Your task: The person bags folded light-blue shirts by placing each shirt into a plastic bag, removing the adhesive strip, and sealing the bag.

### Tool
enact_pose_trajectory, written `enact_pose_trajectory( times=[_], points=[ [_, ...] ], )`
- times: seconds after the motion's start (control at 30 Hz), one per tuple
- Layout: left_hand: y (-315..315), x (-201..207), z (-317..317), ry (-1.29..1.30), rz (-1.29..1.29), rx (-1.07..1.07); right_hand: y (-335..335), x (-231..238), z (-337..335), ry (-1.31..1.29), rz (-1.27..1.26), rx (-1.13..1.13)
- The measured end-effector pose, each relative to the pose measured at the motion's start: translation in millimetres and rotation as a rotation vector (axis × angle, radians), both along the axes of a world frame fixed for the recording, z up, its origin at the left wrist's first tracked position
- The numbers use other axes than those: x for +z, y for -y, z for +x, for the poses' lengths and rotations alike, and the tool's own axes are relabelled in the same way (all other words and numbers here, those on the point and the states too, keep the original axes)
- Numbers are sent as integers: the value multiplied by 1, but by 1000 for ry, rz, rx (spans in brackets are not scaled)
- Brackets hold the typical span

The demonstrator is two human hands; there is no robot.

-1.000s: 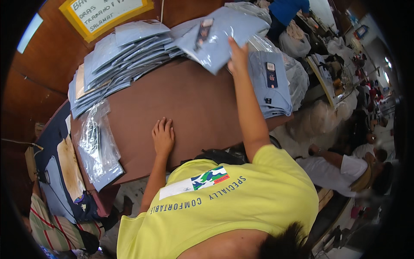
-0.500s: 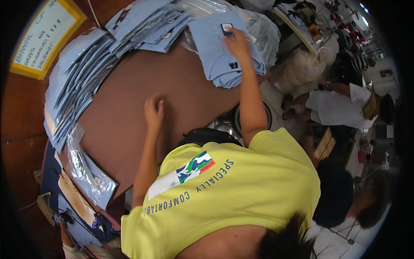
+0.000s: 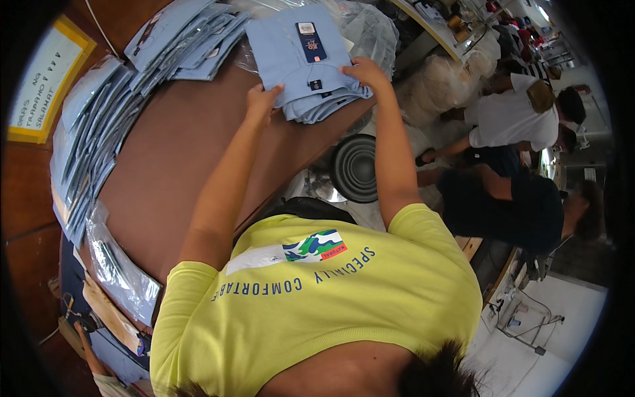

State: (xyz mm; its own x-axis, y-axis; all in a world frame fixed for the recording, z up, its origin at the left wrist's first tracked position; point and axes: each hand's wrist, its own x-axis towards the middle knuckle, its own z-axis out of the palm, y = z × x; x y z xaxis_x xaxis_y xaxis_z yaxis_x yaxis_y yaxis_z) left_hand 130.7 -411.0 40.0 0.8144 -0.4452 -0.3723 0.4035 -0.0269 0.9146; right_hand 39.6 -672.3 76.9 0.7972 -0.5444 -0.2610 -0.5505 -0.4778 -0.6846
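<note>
A stack of folded light-blue shirts (image 3: 281, 49) lies at the far right of the brown table (image 3: 178, 152). The top shirt carries a dark hang tag (image 3: 311, 43) with a white sticker, and a small dark neck label shows at its collar. My left hand (image 3: 263, 102) grips its near left edge, thumb on top. On the opposite side, my right hand (image 3: 367, 73) pinches the near right edge. The fingers beneath the cloth are partly hidden, and the shirt still rests on or just above the others.
Bagged blue shirts (image 3: 99, 126) fan out in overlapping rows along the table's left and far edges. A clear plastic bag (image 3: 122, 264) lies over a blue piece at the near left. Clear plastic (image 3: 374, 36) is heaped beyond the stack. A black round stool (image 3: 357, 169) stands by the table; people work at right.
My left hand has moved from over the bare table to the stack's left edge. My right hand has shifted from the tag to the near right edge. The tag now lies fully exposed.
</note>
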Motion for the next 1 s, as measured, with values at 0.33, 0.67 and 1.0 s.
enact_pose_trajectory(
  times=[0.33, 0.67, 1.0],
  points=[
    [-3, 2, 6, -153, -115, 14, -4, 23, 7, 168, 586, -80],
    [3, -38, 32, -45, 145, -38, -3, 23, 16, 122, 586, -121],
    [-1, -3, 23, -42, 97, 31, 2, 0, 16, 357, 649, -103]
  ],
)
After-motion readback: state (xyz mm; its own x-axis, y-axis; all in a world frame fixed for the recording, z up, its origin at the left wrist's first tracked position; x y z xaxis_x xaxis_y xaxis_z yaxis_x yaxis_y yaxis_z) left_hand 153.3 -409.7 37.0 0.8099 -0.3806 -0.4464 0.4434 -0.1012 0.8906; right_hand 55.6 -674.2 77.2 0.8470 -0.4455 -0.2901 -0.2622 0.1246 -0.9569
